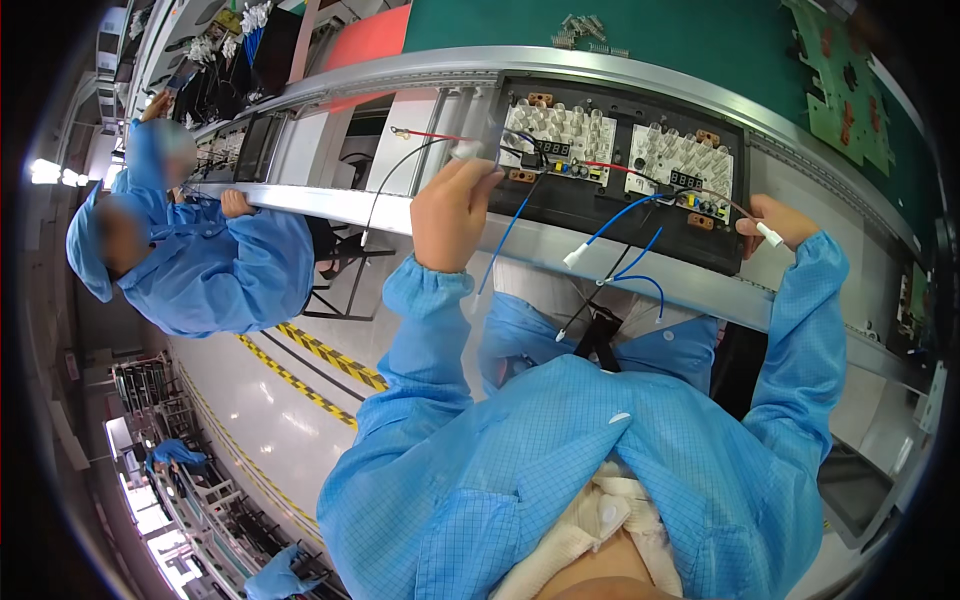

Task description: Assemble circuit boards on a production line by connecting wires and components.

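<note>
A black tray [600, 215] lies on the metal rail in front of me, holding two white circuit boards, a left one [545, 128] and a right one [655, 150]. Each board carries clear round parts, a small digit display and attached wires. My left hand [455, 215] is at the tray's left end, fingertips pinched at something whitish and blurred beside a red wire [435, 136]. Around the tray's right edge curl the fingers of my right hand [780, 222], with a white connector [769, 234] on a brown wire lying against them. Blue wires [625, 215] hang over the near edge.
The metal rail [560, 250] runs across in front of me. Beyond it, small springs [580, 30] lie on a green surface [480, 25], with green circuit panels [850, 95] at the far right. At the left sits a co-worker [200, 260] in blue along the same line.
</note>
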`<state>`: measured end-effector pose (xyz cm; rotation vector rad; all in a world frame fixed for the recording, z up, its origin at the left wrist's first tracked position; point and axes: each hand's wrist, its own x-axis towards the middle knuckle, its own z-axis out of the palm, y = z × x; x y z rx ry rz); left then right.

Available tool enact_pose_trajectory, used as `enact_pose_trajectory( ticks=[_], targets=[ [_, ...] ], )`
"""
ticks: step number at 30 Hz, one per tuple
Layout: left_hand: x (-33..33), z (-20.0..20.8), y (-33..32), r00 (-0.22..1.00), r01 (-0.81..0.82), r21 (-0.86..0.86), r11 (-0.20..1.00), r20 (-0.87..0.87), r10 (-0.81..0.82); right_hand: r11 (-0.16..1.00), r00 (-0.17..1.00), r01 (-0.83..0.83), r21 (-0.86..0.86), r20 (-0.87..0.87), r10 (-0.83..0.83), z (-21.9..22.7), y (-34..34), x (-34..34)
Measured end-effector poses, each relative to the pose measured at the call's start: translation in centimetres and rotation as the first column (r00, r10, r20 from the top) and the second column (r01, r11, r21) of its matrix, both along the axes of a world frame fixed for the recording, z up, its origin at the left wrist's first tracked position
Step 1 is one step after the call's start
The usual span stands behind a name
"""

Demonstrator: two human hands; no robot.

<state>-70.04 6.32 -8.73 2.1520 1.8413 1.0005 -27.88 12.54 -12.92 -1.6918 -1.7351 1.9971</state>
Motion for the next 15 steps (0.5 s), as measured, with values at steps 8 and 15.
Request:
enact_pose_trajectory(
  ticks=[8, 15],
  targets=[
    [-1.9, 0.2, -1.2, 0.981, 0.102, 0.111, 0.989, -0.178, -0.081, 1.0, 1.0, -0.024, 0.011, -0.006, 0.024, 0.1, -0.5, -0.6],
    [-2.1, -1.6, -1.9, 0.965, 0.222, 0.187, 0.957, -0.183, -0.188, 0.997, 0.992, -0.061, 0.052, -0.11, 0.066, -0.7, -0.1, 0.8]
  ],
)
